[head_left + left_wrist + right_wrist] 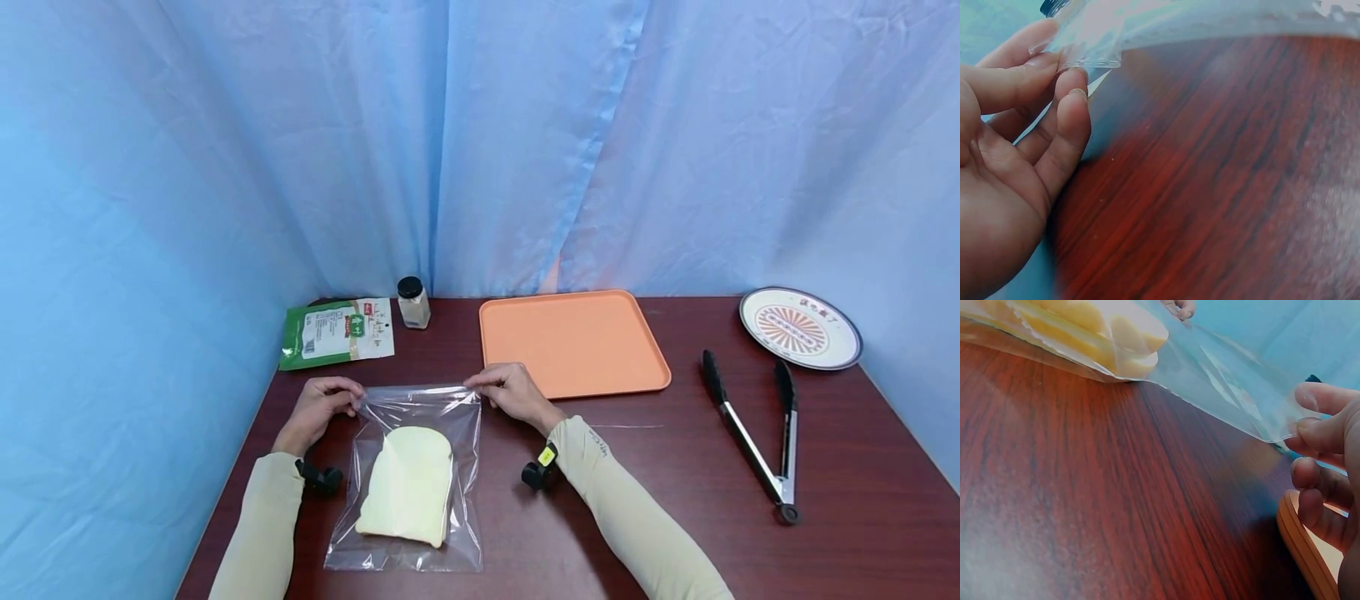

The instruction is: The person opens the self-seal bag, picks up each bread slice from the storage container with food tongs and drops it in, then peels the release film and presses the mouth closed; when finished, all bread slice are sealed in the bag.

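A clear plastic zip bag (465, 533) lies on the table with bread slices (408, 483) inside it. In the right wrist view the bread (1138, 337) shows as stacked slices behind the film. My left hand (318, 408) pinches the bag's top left corner between thumb and fingers, seen close up in the left wrist view. At the top right corner, my right hand (513, 392) pinches the film between thumb and forefinger, its other fingers curled below. The bag's top edge stretches between both hands, raised off the table in the right wrist view.
An orange tray (573, 342) lies just beyond my right hand. Behind my left hand are a green and white packet (337, 333) and a black-capped jar (413, 304). Spread tongs (757, 450) and a patterned plate (801, 327) are at the right. Blue curtains (510, 142) hang behind the table.
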Available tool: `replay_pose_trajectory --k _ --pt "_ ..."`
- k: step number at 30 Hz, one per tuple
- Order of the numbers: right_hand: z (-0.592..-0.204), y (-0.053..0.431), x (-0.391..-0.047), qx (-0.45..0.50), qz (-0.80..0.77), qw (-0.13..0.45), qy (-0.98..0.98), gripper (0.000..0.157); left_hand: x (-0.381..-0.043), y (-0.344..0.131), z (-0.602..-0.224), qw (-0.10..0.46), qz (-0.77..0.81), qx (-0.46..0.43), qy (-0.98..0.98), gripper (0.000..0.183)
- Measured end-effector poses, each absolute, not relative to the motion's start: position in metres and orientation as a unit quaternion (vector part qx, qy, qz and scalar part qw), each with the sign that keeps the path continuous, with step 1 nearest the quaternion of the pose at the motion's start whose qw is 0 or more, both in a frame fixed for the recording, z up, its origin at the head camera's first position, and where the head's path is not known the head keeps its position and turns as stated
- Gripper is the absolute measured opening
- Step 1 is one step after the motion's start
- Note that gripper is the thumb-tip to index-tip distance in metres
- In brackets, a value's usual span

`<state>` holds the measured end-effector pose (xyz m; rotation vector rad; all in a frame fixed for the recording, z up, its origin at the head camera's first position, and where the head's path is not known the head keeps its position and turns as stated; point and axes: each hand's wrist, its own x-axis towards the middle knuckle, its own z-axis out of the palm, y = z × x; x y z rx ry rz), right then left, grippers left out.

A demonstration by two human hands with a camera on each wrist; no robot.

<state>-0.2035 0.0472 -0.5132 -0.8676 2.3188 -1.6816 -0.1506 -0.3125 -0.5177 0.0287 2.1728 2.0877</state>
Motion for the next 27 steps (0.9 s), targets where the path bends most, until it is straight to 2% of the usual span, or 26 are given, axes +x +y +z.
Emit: replay_pose_trajectory --k 11,17,23,27 --pt "-0.5139 0.0500 -0.2052 -0.345 -0.511 0.027 0.787 0.024 -0.1505 -0.3087 -0.5131 0.059 0.655 -0.005 0.753 0.017" --pt "-0.5135 0.0518 -0.2061 -0.362 -0.467 0.007 0.807 0.021 -0.1509 -0.3072 -0.5123 0.042 0.630 -0.012 0.775 0.022" --pt "-0.5128 0.0536 -0.2072 -0.363 -0.438 0.015 0.822 0.024 -0.1505 -0.3075 -0.5113 0.037 0.606 -0.024 0.794 0.023" --pt "-0.5111 0.0529 -0.2068 -0.348 -0.436 0.019 0.829 0.018 -0.1508 -0.3066 -0.5100 0.040 0.607 -0.024 0.793 0.023"
